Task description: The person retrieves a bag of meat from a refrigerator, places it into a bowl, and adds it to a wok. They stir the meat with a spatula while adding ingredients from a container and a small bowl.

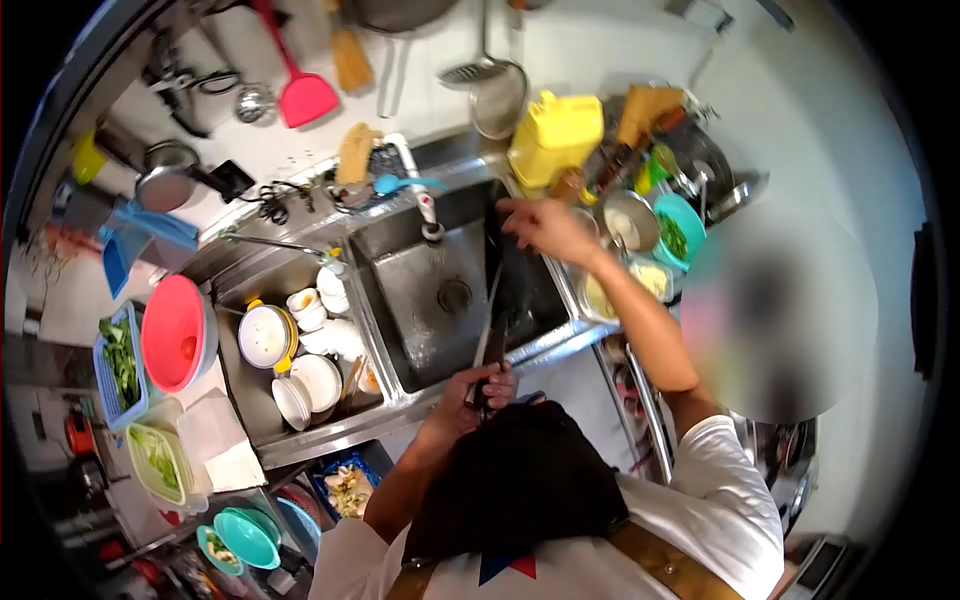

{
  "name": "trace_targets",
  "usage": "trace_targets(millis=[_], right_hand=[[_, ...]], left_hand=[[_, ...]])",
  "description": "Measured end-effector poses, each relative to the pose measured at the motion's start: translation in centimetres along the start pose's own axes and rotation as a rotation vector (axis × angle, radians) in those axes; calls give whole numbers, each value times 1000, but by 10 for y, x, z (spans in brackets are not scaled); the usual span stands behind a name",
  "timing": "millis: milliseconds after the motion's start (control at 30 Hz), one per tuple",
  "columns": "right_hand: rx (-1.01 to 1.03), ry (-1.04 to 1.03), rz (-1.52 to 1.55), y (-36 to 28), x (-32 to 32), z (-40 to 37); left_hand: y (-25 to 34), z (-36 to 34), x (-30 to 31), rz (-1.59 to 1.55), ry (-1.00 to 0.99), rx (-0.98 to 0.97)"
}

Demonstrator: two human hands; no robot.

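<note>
My L hand (470,400) is at the near edge of the sink basin (410,335), fingers closed round the near end of a long, thin item (486,345), prob. a knife; its far part extends over the basin toward my R hand. My R hand (545,228) is over the basin's far R corner, fingers part-curled; can't tell if it's got hold of anything. Yellow jug (556,140) is just beyond it, bowl of greens (672,236) off to its R.

Progress, AFAICT: item's in hand over the basin, not put down. No stream visible from the white tap (429,215), btwn & beyond my hands; can't tell if the item's been rinsed. L of my L hand, plates (317,383) and cups (308,310) sit piled in the other basin (262,400), not racked; clean or dirty, can't say.
</note>
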State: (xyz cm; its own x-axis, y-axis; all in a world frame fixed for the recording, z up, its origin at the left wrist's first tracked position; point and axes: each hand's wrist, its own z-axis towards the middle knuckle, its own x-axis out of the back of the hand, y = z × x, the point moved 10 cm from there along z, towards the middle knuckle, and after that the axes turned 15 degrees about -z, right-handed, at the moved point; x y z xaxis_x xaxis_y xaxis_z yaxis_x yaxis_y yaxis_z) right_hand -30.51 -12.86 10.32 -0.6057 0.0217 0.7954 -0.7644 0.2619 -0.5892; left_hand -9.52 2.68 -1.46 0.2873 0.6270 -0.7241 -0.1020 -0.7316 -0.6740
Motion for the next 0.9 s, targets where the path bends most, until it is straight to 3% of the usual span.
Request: trace_targets(millis=[67,100,200,233,300,367,433,567,633,767,867,900], right_hand=[[-140,114,104,7,41,-51],[-101,263,313,36,32,-63],[-247,330,281,98,65,-175],[-311,353,294,117,62,-206],[-412,413,417,153,52,-272],[-497,507,612,193,29,-330],[-586,543,713,223,6,-377],[-659,534,703,252,-46,-428],[-561,534,654,261,-67,-435],[-632,536,847,275,-80,-455],[-708,495,922,288,-79,-456],[-723,516,925,293,-79,-464]], left_hand=[[-17,-12,-11,56,36,-42],[3,-31,-17,182,158,-121],[-27,-10,-3,570,313,-344],[-40,-7,-3,597,334,-324],[-52,-11,0,1024,509,-478],[-67,-16,13,1188,662,-562],[-80,-15,28,1369,747,-519],[-119,4,31,1500,771,-598],[-142,25,30,1504,796,-576],[-172,80,14,1694,755,-474],[-187,128,15,1813,761,-236],[-197,150,17,1816,677,-137]])
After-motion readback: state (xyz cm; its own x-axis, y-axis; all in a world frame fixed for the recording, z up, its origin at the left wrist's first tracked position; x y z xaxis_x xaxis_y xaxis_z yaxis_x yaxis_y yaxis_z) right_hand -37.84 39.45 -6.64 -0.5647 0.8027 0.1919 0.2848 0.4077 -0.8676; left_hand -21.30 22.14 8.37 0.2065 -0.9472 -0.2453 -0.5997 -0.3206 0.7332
